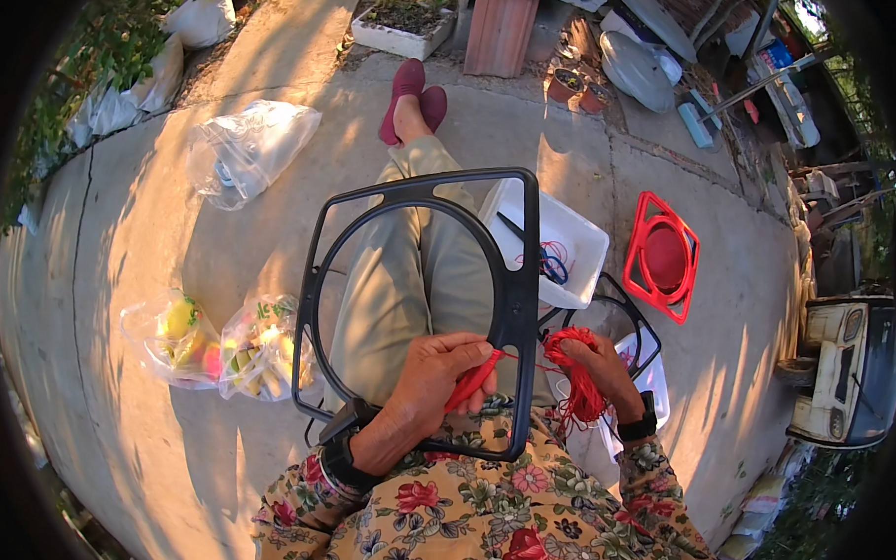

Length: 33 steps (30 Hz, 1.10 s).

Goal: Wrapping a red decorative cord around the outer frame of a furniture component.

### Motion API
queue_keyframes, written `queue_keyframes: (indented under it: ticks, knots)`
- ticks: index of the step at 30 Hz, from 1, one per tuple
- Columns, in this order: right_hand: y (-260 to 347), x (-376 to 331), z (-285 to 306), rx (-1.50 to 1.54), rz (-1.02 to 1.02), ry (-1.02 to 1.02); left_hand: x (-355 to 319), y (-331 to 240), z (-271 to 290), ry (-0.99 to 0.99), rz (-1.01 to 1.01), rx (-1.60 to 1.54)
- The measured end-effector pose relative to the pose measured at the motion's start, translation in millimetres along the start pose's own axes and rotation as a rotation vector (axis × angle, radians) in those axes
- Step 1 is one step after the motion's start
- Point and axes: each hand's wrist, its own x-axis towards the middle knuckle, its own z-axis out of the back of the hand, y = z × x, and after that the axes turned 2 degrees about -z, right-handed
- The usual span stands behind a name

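Note:
A black square frame (532, 277) with a large round ring inside rests over my lap. My left hand (434, 374) is closed on the ring's lower right part, thumb on top, where red cord (471, 378) is wound closely around it. A short strand of cord runs from there toward my right hand (609, 366). That hand is closed on a loose bundle of red cord (578, 394), with loops hanging below its fingers. The frame encircles my legs in view, and its lower left corner passes by my left wrist.
To the right stand a white bin (565, 227) holding blue-handled scissors (554, 266), a second black frame (627, 308) and a red frame (664, 258). Bags of fruit (263, 351) and a clear plastic bag (251, 149) lie left. A parked vehicle (846, 365) is far right.

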Motion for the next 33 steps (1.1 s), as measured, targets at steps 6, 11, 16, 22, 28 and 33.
queue_keyframes:
  ticks: [6, 11, 16, 22, 28, 33]
  knots:
    - [24.4, 14.2, -16.0, -0.289, 0.198, -0.092, -12.2, -7.5, -6.4, -0.036, -0.041, 0.033]
    - [61.4, 49.4, -37.7, -0.494, 0.393, -0.191, -23.7, -5.5, -4.6, 0.030, -0.099, -0.003]
    - [75.9, 84.1, -64.5, -0.456, 0.606, -0.106, -34.5, -4.7, -5.5, 0.070, -0.132, 0.004]
    - [91.4, 85.0, -88.4, -0.376, 0.575, 0.076, -39.6, -5.5, -11.1, 0.065, -0.179, 0.039]
    - [98.1, 95.2, -127.4, -0.416, 0.654, -0.056, -45.4, -5.1, -14.2, 0.042, -0.182, 0.143]
    - [93.1, 98.7, -133.5, -0.471, 0.546, -0.023, -51.7, -5.8, -8.5, -0.019, -0.259, 0.093]
